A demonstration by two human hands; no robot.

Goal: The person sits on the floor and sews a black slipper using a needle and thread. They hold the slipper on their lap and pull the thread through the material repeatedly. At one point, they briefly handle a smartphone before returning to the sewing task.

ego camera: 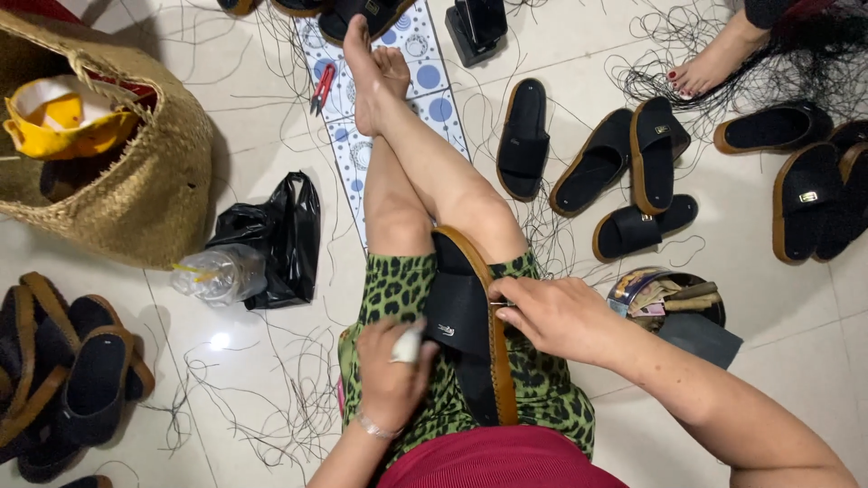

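A black slide sandal with a tan sole edge (466,325) lies on its side across my lap, over a green leopard-print cloth (398,289). My left hand (391,370) presses against the sandal's strap side, with a white wrap on one finger. My right hand (551,316) rests on the sole's rim, fingertips pinched at the edge on something thin like a needle. My bare legs stretch forward, crossed at the ankles, over a blue-dotted mat (425,81).
Several finished black sandals (624,172) lie to the right, more stacked at the left (81,380). A woven basket (136,199), a black plastic bag (280,235), a clear cup (217,276), a round tin of bits (669,298), red clippers (322,88) and loose black threads surround me. Another person's foot (714,63) is top right.
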